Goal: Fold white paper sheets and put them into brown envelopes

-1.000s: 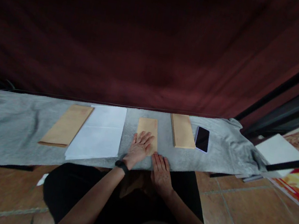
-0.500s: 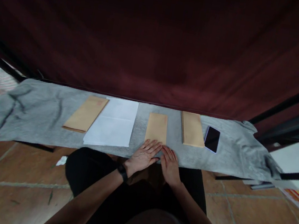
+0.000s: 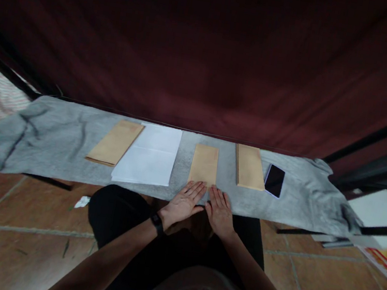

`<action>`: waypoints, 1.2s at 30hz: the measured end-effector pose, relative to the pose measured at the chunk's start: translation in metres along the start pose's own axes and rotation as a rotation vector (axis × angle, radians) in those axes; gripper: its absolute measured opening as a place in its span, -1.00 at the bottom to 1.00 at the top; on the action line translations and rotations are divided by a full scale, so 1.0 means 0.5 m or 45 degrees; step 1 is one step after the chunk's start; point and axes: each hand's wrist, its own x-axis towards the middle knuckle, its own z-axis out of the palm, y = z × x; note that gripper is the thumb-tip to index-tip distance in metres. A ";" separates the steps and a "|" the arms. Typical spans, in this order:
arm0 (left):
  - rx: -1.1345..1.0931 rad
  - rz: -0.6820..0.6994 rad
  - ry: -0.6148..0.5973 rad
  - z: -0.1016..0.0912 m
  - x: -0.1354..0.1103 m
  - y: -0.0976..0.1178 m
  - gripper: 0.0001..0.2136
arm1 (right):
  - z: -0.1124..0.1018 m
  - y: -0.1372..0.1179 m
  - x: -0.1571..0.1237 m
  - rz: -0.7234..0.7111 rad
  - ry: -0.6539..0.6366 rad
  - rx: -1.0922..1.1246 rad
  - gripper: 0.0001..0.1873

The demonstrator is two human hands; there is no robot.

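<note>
1. Thing in work: single brown envelope (image 3: pixel 204 164), flat on the grey cloth (image 3: pixel 298 201), directly ahead of both hands, its near end at the fingertips.
2. Left hand (image 3: pixel 184 205): open, palm down, fingers straight and nearly together, thumb out toward the other hand. Fingertips on the envelope's near left end. Nothing gripped.
3. Right hand (image 3: pixel 220 214): also open and palm down, fingertips at the near right corner. Nothing gripped. Hands just apart.
4. Done, by my read: envelope is out singly and lies squared up in front of the hands. Near edge looks like the part being flattened (fingers hide it, so can't confirm a fold or seal).
5. Left over: white sheets (image 3: pixel 147 157) left of the left hand, left brown stack (image 3: pixel 115 143) beyond them, partly overlapping. Plenty of material remains there, I'd judge.
6. Right brown stack (image 3: pixel 251 168) sits ahead and right of the right hand, phone (image 3: pixel 275 181) just beyond. Can't tell whether that stack is finished or unused, nor whether the middle envelope holds anything.
</note>
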 end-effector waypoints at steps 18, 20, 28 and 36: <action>0.151 -0.208 -0.091 -0.040 0.010 -0.035 -0.60 | -0.047 -0.012 0.070 0.366 -0.064 0.059 -0.68; 0.199 -0.175 -0.154 -0.052 0.023 -0.037 -0.56 | -0.050 -0.015 0.081 0.371 -0.082 0.024 -0.69; 0.357 -0.006 -0.254 -0.073 0.046 -0.038 -0.57 | -0.039 -0.003 0.094 0.145 -0.084 -0.072 -0.62; 0.335 -0.040 -0.208 -0.083 0.054 -0.043 -0.64 | -0.028 0.006 0.125 -0.006 -0.072 -0.039 -0.57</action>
